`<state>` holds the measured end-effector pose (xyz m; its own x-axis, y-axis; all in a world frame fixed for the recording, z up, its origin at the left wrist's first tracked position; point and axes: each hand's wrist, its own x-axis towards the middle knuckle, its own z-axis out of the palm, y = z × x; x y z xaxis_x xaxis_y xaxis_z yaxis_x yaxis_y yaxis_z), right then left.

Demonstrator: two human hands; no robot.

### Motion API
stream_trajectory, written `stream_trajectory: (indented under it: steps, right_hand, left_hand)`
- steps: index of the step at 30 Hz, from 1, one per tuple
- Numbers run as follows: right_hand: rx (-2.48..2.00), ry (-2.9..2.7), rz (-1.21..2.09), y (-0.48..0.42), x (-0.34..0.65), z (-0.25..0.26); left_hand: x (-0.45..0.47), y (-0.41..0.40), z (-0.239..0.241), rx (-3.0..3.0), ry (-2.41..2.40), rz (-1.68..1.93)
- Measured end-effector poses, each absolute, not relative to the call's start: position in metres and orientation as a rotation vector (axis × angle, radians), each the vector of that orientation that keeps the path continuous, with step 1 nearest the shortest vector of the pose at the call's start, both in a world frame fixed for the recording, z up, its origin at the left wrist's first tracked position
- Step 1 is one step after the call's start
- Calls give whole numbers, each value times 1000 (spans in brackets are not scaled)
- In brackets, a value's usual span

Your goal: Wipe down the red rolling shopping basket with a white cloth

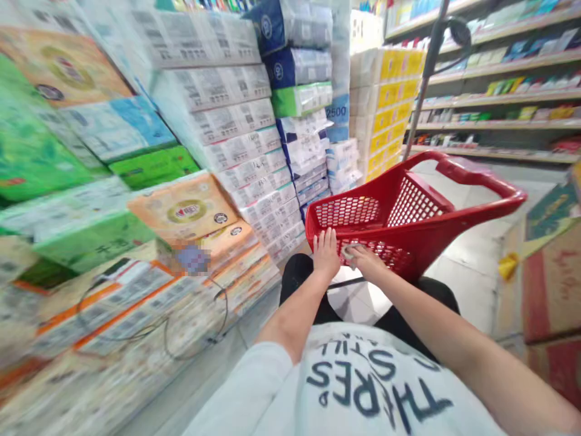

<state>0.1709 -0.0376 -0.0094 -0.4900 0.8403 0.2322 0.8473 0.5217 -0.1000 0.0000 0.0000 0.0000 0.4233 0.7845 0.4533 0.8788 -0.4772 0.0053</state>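
Observation:
A red plastic shopping basket with perforated sides and a long handle stands right in front of me, tilted. My left hand lies on its near side, fingers stretched out up to the rim. Just to the right, my right hand presses a small pale cloth against the perforated side. The cloth is bunched under the fingers, so most of it is hidden. My knees are bent on either side of the basket.
Stacked tissue packs fill the left, with loose cables hanging over them. White-wrapped packs and yellow packs rise behind the basket. A thin pole stands beyond it. Cardboard boxes and stocked shelves are on the right.

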Motion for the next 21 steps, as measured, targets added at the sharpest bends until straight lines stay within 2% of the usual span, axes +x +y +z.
stream_trajectory:
  steps: [7,12,17,21]
  right_hand:
    - [-1229,-2380,-302,-30,162,1]
    - [-1431,-2471,-157,-33,160,-6]
    - [-1320,-2482,-291,-32,155,1]
    - [-1454,-2539,-195,-29,153,-2]
  left_hand:
    - [-6,10,1,-2466,-1436,-583]
    - [-8,15,-5,-2465,-1383,-607]
    - [-8,18,-7,-2451,-1365,-631]
    - [-7,17,-7,-2451,-1360,-631]
